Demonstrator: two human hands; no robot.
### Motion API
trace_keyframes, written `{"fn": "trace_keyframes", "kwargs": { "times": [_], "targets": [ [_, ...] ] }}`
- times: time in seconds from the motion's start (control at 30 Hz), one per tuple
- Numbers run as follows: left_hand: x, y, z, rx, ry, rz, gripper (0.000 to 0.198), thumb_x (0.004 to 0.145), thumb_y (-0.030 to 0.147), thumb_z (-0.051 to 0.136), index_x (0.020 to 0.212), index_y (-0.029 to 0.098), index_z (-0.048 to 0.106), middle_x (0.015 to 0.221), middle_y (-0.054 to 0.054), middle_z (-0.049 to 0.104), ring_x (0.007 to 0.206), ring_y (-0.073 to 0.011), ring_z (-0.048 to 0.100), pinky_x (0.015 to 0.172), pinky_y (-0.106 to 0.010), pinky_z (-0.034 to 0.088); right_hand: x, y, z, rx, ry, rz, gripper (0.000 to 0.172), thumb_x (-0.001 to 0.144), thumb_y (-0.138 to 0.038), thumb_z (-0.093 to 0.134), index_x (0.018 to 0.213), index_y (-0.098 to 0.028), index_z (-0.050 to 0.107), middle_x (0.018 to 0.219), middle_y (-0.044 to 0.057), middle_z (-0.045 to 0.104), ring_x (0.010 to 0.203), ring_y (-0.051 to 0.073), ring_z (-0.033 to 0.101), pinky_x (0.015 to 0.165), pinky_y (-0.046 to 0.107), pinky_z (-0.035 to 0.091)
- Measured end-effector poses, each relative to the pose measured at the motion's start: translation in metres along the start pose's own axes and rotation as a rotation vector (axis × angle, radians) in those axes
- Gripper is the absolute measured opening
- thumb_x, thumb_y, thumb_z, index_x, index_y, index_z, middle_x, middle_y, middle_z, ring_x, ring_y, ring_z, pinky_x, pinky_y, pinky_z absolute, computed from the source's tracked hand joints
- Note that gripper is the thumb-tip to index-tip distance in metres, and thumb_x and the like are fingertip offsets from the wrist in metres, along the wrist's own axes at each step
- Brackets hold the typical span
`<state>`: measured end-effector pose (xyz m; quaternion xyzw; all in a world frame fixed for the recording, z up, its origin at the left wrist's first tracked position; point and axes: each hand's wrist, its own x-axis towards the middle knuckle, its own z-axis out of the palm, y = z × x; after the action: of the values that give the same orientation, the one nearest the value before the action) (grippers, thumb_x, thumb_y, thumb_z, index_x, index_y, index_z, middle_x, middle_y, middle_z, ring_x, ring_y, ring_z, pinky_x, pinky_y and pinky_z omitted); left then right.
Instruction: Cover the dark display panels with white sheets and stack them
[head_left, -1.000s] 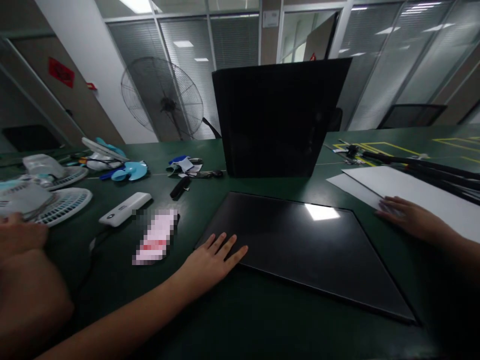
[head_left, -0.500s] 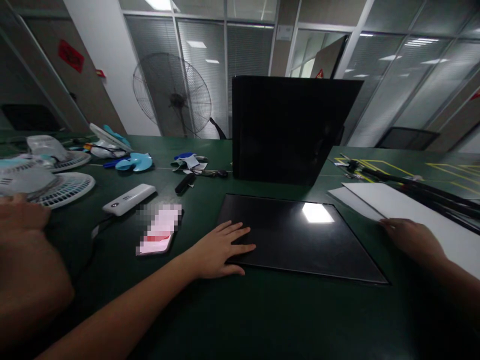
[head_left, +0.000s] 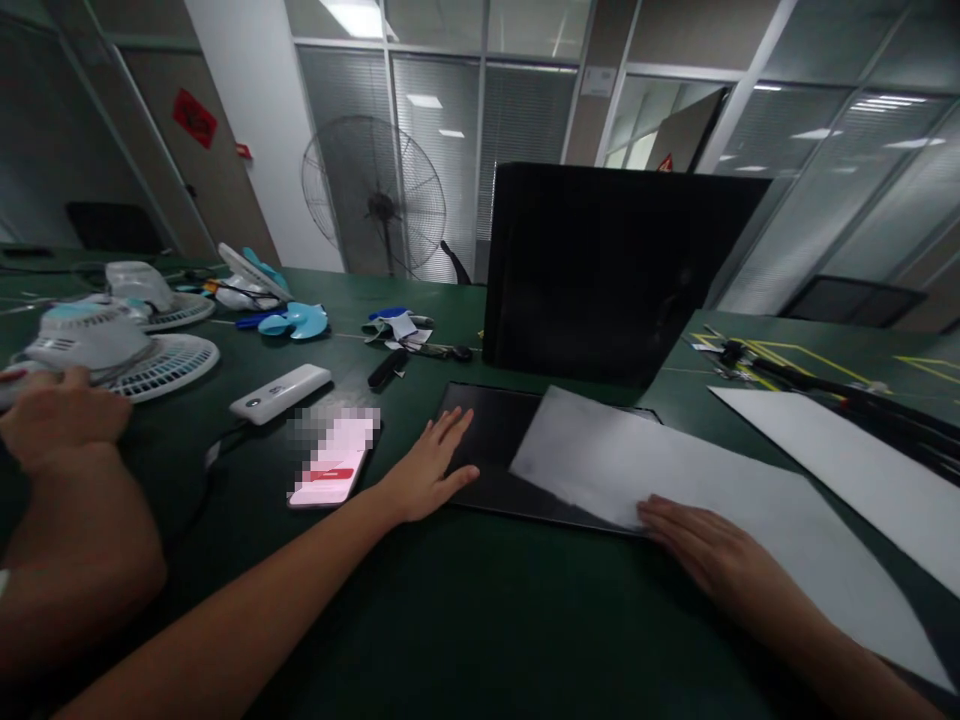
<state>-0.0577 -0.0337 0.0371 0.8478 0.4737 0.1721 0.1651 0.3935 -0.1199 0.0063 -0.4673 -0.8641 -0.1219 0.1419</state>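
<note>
A flat black panel with a thin frame, like a display screen, lies on the dark green table in front of me. My left hand is at its left edge, fingers spread and holding nothing. A thin, translucent white sheet slants over the panel's middle and right part, hiding much of it. My right hand grips the sheet's near edge, its fingers together and its thumb out of sight. To the right lies a second white sheet. Left of my left hand is a lit phone.
At far left, another person's hand rests by a white fan part. A white power bank with a cable lies behind the phone. Behind the panel stands a large black screen. Dark rods lie at the right.
My right hand has brought the upper white sheet leftward over the panel; the other sheet stays at right. My left hand has shifted slightly left toward the panel's edge. The view has turned a little left.
</note>
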Motion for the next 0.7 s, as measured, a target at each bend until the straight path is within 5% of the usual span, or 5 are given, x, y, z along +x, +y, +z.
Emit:
{"fn": "trace_keyframes", "kwargs": {
  "times": [0.2, 0.33, 0.53, 0.7],
  "targets": [
    [0.003, -0.011, 0.007, -0.036, 0.028, -0.122, 0.090, 0.090, 0.067, 0.055, 0.162, 0.025, 0.021, 0.170, -0.014, 0.017, 0.156, -0.0385, 0.012, 0.123, -0.062, 0.019, 0.064, -0.056, -0.013, 0.212, -0.163, -0.139, 0.038, 0.102, -0.028, 0.047, 0.135, -0.024, 0.066, 0.140, 0.005, 0.063, 0.131, 0.022, 0.057, 0.109, 0.046, 0.050],
    [0.007, -0.015, 0.004, -0.048, 0.012, -0.175, 0.071, 0.089, 0.054, 0.062, 0.152, 0.025, 0.046, 0.167, -0.011, 0.028, 0.153, -0.0347, 0.028, 0.122, -0.055, 0.029, 0.095, -0.054, -0.020, 0.346, -0.228, -0.075, 0.037, 0.101, -0.038, 0.049, 0.131, -0.026, 0.068, 0.136, 0.005, 0.066, 0.123, 0.022, 0.062, 0.105, 0.044, 0.051],
    [0.010, -0.012, 0.000, -0.043, 0.098, -0.196, 0.045, 0.092, 0.036, 0.054, 0.134, 0.023, 0.065, 0.159, -0.008, 0.044, 0.144, -0.0301, 0.046, 0.120, -0.050, 0.036, 0.112, 0.065, -0.012, 0.037, -0.097, 0.564, 0.048, 0.099, -0.053, 0.042, 0.121, -0.024, 0.074, 0.115, 0.011, 0.074, 0.094, 0.026, 0.070, 0.087, 0.041, 0.053],
    [0.009, -0.019, 0.006, -0.057, 0.108, -0.151, 0.047, 0.093, 0.023, 0.043, 0.135, 0.024, 0.065, 0.161, -0.005, 0.043, 0.145, -0.0261, 0.045, 0.121, -0.048, 0.035, 0.073, 0.140, 0.016, -0.012, -0.073, 0.768, 0.054, 0.099, -0.048, 0.041, 0.119, -0.011, 0.074, 0.114, 0.021, 0.072, 0.093, 0.031, 0.069, 0.081, 0.041, 0.050]
  ]
}}
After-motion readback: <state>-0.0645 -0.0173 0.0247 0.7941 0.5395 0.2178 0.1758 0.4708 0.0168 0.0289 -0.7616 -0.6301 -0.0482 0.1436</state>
